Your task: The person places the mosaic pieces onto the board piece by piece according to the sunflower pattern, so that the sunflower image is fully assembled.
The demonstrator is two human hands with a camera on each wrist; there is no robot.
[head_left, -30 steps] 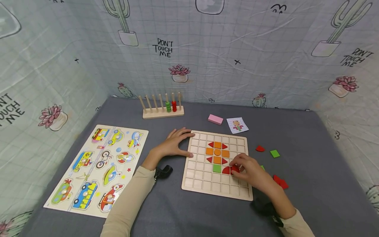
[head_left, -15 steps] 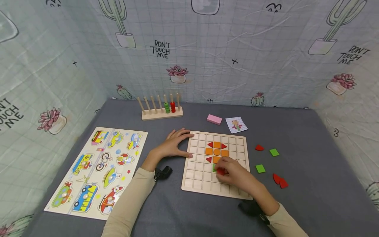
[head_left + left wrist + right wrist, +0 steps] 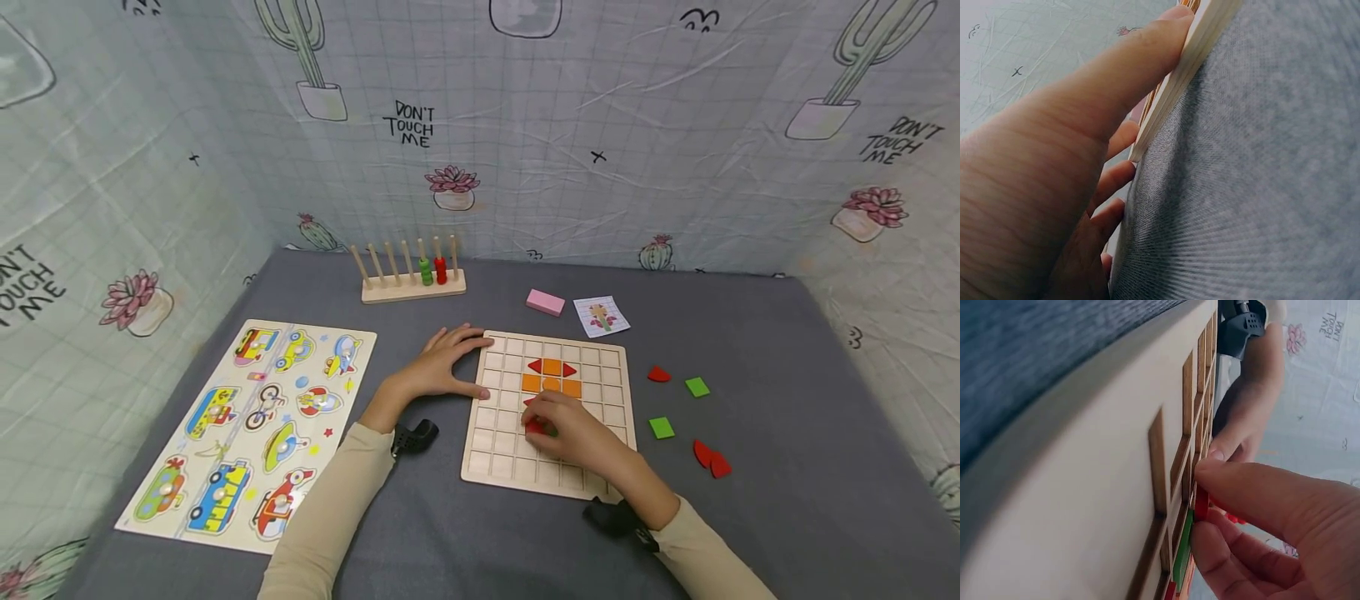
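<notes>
A glossy red tile (image 3: 1202, 503) is pinched between the thumb and fingertips of the right hand (image 3: 573, 429). In the right wrist view its thick side edge is shown; its full outline is covered by the fingers, and whether it is seated in a cell cannot be told. Just beside these fingertips, a flat green tile (image 3: 1182, 553) is set in the wooden grid board (image 3: 495, 442), which is made of pale wood and divided into square cells by thin raised strips.

Immediately beyond the right fingers, orange tiles (image 3: 551, 367) are arranged in the cells, flanked at the far end by two red triangles (image 3: 569, 369). The board's left edge is touched by the left hand (image 3: 442, 367), whose fingers are spread and nothing is grasped.

To the right of the right hand, loose pieces are scattered off the board: two green squares (image 3: 662, 428), a red rounded wedge (image 3: 659, 375) and two touching red pieces (image 3: 720, 465). Farther beyond the fingers, a small pattern card (image 3: 602, 317) and a pink block (image 3: 545, 302) are placed. Beyond the left fingers, green and red beads are threaded on a wooden peg stand (image 3: 413, 286); to their left, a vehicle puzzle board (image 3: 318, 372) is laid flat.
</notes>
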